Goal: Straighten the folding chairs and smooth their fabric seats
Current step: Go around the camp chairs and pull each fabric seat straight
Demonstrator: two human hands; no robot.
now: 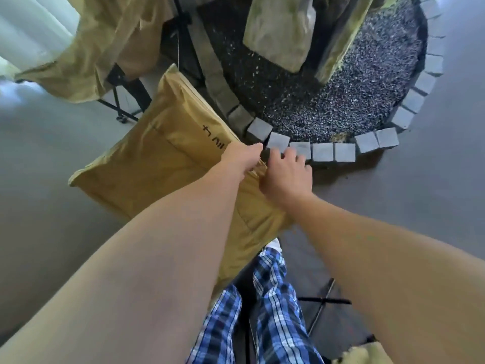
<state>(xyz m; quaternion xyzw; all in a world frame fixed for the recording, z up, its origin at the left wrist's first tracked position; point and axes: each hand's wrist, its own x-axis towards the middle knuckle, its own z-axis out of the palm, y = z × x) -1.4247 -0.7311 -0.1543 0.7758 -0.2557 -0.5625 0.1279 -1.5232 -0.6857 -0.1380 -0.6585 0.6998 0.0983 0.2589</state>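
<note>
**Gripping the tan chair fabric at its top edge**

Reaching forward from the head camera's six o'clock, both bare forearms meet at the centre of the frame over the near folding chair (157, 164), whose tan fabric fills the area from nine o'clock toward the middle. The left hand (242, 156) lies on the fabric's upper right edge; its fingers curl over and clamp on that edge, with the thumb pointing toward one o'clock. The right hand (286, 174) sits just beside it at three o'clock of the left hand, knuckles up, fingers (288, 155) bent down onto the same bunched edge; whether they pinch the cloth or only press it I cannot tell. Black lettering (214, 137) shows on the fabric just at eleven o'clock of the left hand.

A second folding chair (99, 48) stands at eleven o'clock, its tan fabric draped loosely over a black frame (126, 101). From twelve to two o'clock lies a round gravel bed (354, 95) ringed by grey stone blocks (322, 152), the blocks touching end to end just beyond the hands. Pale upright rocks (280, 32) rise from the gravel at twelve o'clock. Plaid trousers (273, 298) show at six o'clock above the grey floor (420, 193).
</note>
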